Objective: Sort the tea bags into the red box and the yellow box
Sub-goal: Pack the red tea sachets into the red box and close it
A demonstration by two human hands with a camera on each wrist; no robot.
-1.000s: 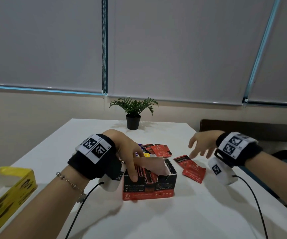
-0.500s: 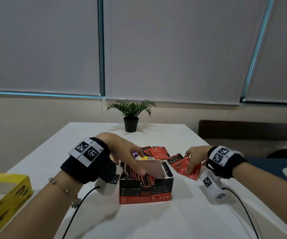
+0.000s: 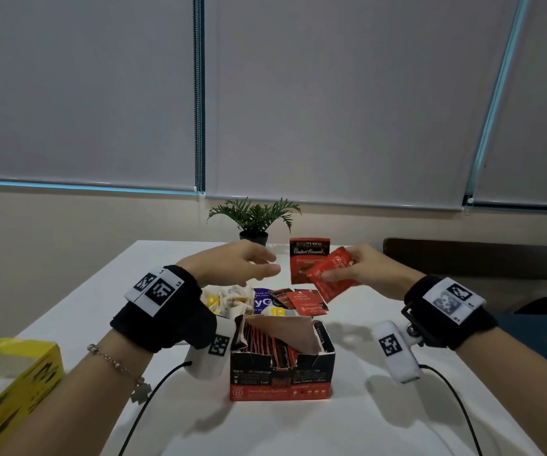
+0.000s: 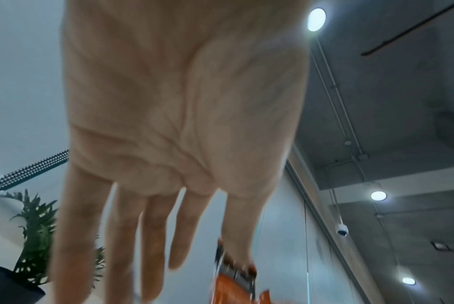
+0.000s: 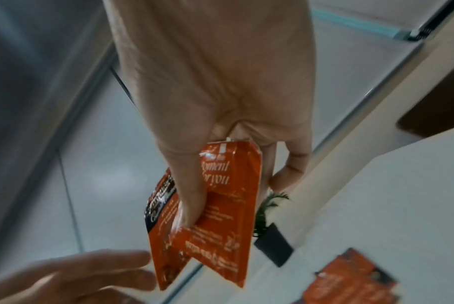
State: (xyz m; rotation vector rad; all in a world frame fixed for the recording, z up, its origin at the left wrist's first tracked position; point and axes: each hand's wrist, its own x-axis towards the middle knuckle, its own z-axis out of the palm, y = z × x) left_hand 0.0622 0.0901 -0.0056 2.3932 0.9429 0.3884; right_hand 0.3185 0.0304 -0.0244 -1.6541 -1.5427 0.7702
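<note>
My right hand (image 3: 338,274) (image 5: 215,197) is raised above the table and pinches two red tea bags (image 3: 318,268) (image 5: 220,216) between thumb and fingers. My left hand (image 3: 259,266) (image 4: 153,246) hovers just left of them, fingers straight and spread, holding nothing. Below stands the open red box (image 3: 282,373) with several red tea bags upright inside. The yellow box (image 3: 12,383) sits at the left edge of the head view. Loose red tea bags (image 3: 305,302) and pale, yellow-tagged ones (image 3: 229,299) lie behind the red box.
A small potted plant (image 3: 254,222) stands at the far end of the white table (image 3: 298,429). A purple packet (image 3: 262,301) lies in the pile. A dark chair back (image 3: 479,258) is on the right. Cables run from both wrist cameras across the table.
My right hand picked two red tea bags off the table and lifted them. My left hand left the red box and rose toward them with fingers spread.
</note>
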